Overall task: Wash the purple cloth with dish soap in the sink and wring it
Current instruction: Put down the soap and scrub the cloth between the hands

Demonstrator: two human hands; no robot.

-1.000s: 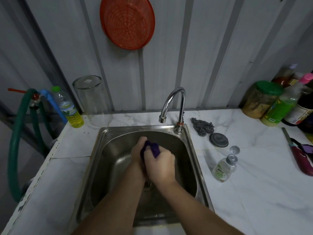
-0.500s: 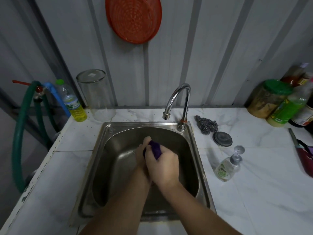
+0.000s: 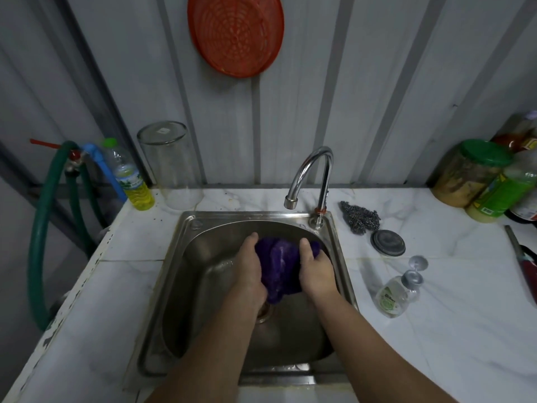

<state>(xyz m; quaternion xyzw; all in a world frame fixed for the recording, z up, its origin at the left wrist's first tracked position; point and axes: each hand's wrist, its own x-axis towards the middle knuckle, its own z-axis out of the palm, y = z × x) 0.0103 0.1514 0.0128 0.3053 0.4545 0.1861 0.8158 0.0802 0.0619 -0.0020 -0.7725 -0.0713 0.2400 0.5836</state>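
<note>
In the head view, the purple cloth is bunched up inside the steel sink, above the drain and between the two hands. The left hand grips its left side with curled fingers, and the right hand grips its right side the same way. The tap stands at the far rim of the sink; no water is seen from it. On the white table, to the right of the sink, the small soap bottle lies on its side, near a round dark lid and a steel scrubber
</note>
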